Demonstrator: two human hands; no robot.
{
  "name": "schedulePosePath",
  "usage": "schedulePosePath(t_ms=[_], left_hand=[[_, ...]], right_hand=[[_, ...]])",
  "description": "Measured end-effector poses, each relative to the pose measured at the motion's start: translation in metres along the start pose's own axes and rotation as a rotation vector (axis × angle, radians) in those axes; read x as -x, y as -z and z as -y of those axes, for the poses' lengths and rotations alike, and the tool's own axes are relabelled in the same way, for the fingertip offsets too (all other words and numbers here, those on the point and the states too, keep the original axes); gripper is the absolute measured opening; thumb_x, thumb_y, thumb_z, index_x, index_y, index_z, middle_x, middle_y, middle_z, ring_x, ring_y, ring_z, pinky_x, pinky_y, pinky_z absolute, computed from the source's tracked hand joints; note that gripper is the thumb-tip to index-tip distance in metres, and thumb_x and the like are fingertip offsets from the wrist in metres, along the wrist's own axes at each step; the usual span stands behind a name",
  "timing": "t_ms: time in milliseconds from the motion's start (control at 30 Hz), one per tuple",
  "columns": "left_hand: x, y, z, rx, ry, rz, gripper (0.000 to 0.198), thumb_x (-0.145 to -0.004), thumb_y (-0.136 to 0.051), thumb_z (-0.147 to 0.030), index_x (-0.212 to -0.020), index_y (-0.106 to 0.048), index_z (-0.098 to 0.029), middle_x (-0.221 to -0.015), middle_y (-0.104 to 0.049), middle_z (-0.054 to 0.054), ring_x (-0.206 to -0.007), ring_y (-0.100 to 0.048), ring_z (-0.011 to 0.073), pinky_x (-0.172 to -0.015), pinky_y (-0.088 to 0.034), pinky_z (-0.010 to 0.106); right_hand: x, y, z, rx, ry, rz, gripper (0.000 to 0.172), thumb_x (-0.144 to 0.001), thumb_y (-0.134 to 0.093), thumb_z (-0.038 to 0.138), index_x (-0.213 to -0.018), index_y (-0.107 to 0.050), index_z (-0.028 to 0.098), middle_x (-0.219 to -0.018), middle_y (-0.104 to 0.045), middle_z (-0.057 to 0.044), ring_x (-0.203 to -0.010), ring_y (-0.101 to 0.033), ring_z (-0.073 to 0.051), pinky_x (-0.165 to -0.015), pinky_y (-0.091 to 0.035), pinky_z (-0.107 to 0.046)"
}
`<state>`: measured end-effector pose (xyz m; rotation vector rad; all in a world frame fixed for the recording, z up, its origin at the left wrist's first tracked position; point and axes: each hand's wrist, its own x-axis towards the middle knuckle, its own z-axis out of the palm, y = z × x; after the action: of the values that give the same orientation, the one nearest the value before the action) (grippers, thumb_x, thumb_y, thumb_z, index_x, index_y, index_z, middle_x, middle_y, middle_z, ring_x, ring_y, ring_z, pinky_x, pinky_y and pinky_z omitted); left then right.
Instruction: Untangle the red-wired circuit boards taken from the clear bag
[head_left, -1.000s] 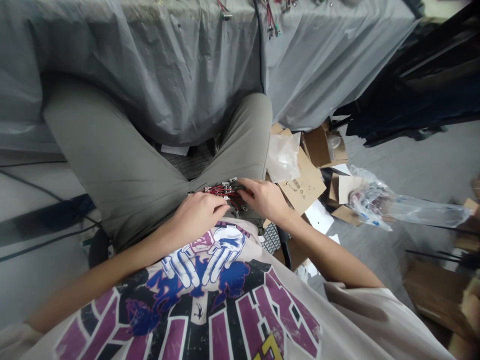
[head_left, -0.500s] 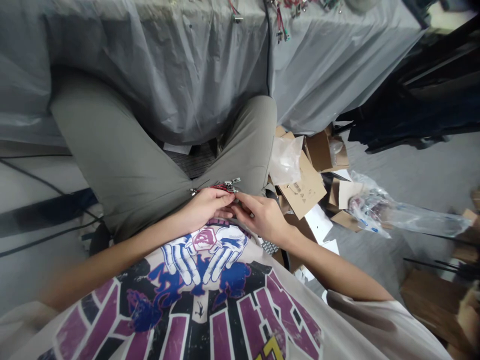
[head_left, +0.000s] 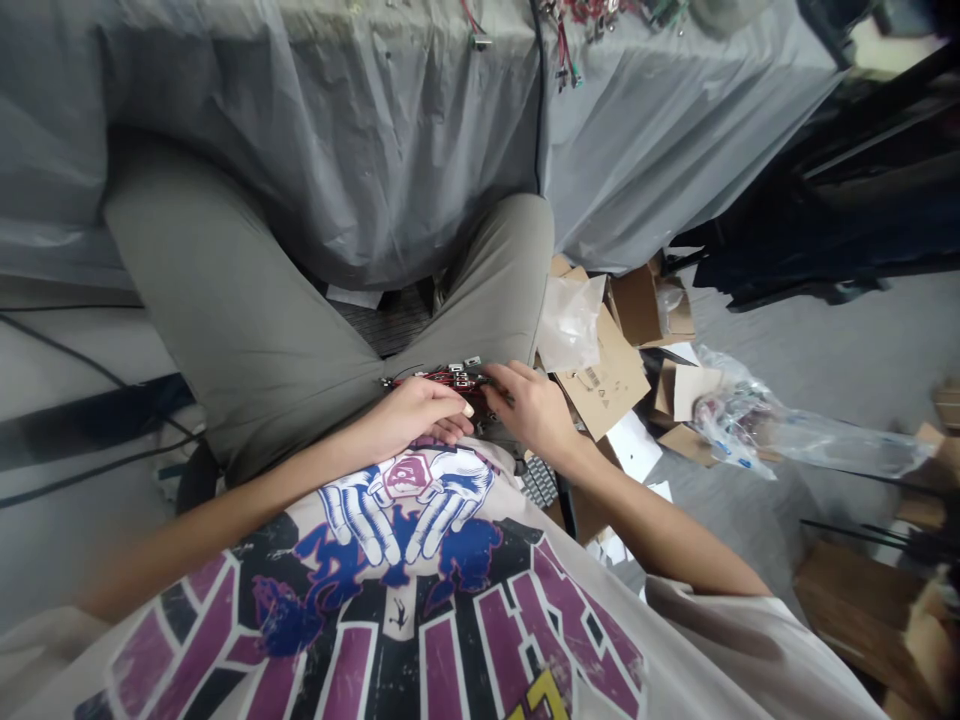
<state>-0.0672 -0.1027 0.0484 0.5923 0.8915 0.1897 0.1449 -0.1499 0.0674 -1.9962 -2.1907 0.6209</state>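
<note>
Hands have drawn apart: right hand [head_left: 529,412] pinches the red wires [head_left: 442,378] on the lap [head_left: 262,310], left hand [head_left: 416,415] half-curled against them, its hold unclear.

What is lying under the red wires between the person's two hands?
The red wires lie over the olive-grey trousers at the lap. Whatever lies beneath the left hand and right hand is covered.

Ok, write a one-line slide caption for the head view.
Head view: left hand and right hand work a bundle of red wires with connectors over the lap.
</note>
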Motion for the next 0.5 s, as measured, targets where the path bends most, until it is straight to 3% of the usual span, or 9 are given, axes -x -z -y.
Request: schedulePosePath(t_ms=[100,200,333,500], left_hand=[[0.000,0.001,0.001,0.023,-0.007,-0.012,0.018,-0.100,-0.070,-0.021,-0.091,-0.079,-0.008,-0.085,-0.083,0.013,-0.065,-0.074,0.0119,-0.065,-0.061,0.021],[0.000,0.002,0.001,0.064,-0.017,0.004,0.026,-0.101,-0.074,-0.034,-0.097,-0.079,-0.009,-0.096,-0.083,0.014,-0.074,-0.076,0.0127,-0.071,-0.063,0.023],[0.000,0.005,0.003,0.106,-0.025,0.037,0.023,-0.094,-0.082,-0.031,-0.093,-0.078,-0.009,-0.088,-0.080,0.009,-0.073,-0.074,0.0096,-0.075,-0.062,0.020],[-0.003,0.010,0.011,0.092,-0.049,0.016,0.021,-0.085,-0.090,-0.026,-0.094,-0.079,-0.011,-0.084,-0.078,0.005,-0.074,-0.074,0.0098,-0.078,-0.063,0.022]], right_hand=[[0.002,-0.001,0.001,0.003,0.012,-0.006,0.030,-0.108,-0.052,0.031,-0.118,-0.078,0.020,-0.097,-0.074,-0.008,-0.089,-0.069,-0.020,-0.077,-0.049,-0.030],[0.011,0.001,0.010,0.003,0.082,-0.078,0.037,-0.112,-0.046,0.034,-0.120,-0.078,0.018,-0.094,-0.072,-0.009,-0.085,-0.068,-0.020,-0.075,-0.049,-0.031],[0.018,0.006,0.021,-0.128,0.251,-0.046,0.038,-0.113,-0.046,0.036,-0.118,-0.078,0.017,-0.091,-0.071,-0.009,-0.083,-0.067,-0.019,-0.076,-0.052,-0.031],[0.009,0.013,0.019,-0.348,0.044,-0.014,0.030,-0.105,-0.063,0.037,-0.123,-0.076,0.017,-0.094,-0.076,-0.006,-0.077,-0.067,-0.017,-0.074,-0.051,-0.029]])
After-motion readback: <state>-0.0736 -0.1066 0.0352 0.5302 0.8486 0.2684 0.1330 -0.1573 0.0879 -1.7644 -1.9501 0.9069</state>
